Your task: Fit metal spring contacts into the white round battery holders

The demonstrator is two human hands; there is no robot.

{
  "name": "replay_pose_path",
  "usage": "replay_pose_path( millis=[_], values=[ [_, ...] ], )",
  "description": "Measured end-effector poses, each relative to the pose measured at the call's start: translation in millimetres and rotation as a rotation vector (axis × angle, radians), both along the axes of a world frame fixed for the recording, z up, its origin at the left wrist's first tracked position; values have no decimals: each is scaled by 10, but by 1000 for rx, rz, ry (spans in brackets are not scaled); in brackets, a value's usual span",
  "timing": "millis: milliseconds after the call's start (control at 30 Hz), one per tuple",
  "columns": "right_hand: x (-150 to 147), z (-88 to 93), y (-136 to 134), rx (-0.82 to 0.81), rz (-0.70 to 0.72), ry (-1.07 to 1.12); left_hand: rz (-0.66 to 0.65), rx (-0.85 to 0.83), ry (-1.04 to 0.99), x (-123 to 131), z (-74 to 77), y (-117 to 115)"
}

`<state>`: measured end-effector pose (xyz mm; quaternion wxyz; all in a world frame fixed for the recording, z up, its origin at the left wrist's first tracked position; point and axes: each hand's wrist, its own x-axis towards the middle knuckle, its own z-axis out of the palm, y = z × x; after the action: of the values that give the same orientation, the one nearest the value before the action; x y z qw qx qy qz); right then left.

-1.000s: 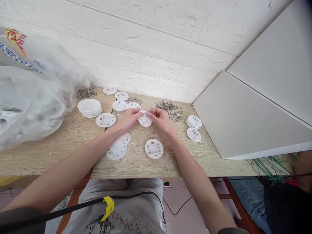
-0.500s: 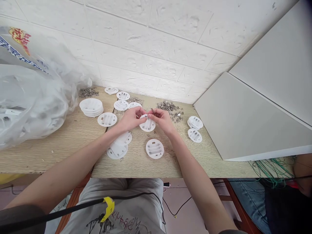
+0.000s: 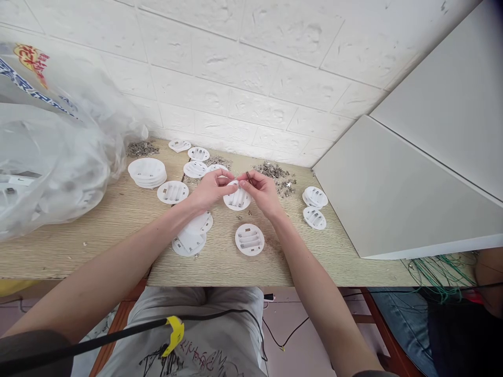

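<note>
Between my two hands is a round white plastic battery holder with long slots in its face, raised a little off the table. My left hand is closed on its upper left edge, thumb on the front. At the upper right edge, my right hand presses with its thumb and also keeps a thin dark tool, like tweezers, among its fingers. Whatever small part lies under the fingertips is hidden. Nearer to me, another slotted battery holder lies flat.
Loose metal contacts lie in piles by the wall. Stacked white discs stand at left, beside a large plastic bag. More holders lie at right, before a grey panel. Green wires and part of another person are far right.
The battery holder and both hands have shifted very slightly up and left. The dark tool in my right hand now stands more upright.
</note>
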<state>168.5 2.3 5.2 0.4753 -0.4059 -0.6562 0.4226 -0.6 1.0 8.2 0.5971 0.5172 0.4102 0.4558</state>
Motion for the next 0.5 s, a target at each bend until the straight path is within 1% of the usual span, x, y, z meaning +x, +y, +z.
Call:
replay_pose_path(
  millis=[100,167,267,400,500],
  values=[
    [-2,29,-18,22,-11,26,0,-22,-120,0,-14,25],
    [1,46,-29,12,5,50,-17,-13,-161,-3,-24,37],
    [7,50,-32,-2,23,74,-48,15,-165,-13,-45,46],
    [11,23,-6,-9,-9,39,-53,45,-133,-14,-81,51],
    [17,1,18,-14,-31,26,-47,69,-107,-4,-81,43]
  ],
)
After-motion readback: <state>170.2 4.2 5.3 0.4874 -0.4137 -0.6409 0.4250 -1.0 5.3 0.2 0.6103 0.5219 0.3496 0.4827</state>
